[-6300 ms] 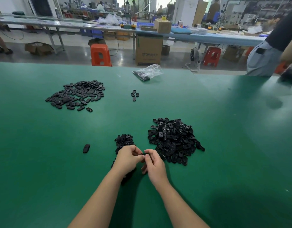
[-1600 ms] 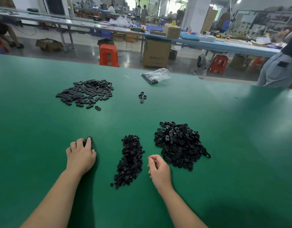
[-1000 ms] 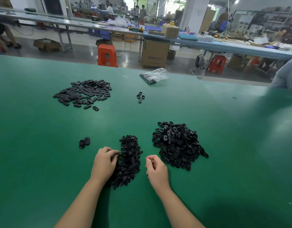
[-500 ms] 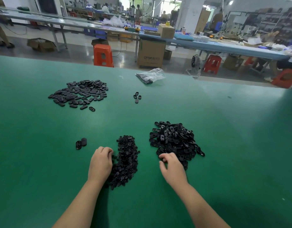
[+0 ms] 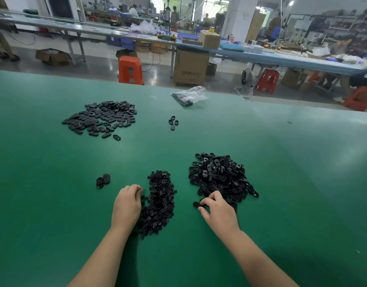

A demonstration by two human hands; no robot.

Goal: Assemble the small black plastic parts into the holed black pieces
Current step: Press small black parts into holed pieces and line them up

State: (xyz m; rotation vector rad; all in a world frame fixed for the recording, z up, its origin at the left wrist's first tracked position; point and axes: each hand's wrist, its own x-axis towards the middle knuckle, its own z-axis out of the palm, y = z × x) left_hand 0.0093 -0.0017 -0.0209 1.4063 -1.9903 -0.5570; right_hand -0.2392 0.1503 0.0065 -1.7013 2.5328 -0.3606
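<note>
At lower centre of the frame my left hand [image 5: 127, 204] rests with fingers curled at the left edge of the pile of small black parts [image 5: 160, 204]; I cannot tell whether it holds one. My right hand [image 5: 217, 208] pinches a holed piece [image 5: 197, 204] at the near edge of the heap of holed pieces [image 5: 220, 177]. Assembled pieces [image 5: 102, 118] lie spread at the upper left of the green worktop [image 5: 292, 162].

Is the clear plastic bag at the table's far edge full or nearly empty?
Nearly empty: the plastic bag lies flat and crumpled, few dark parts inside.
</note>
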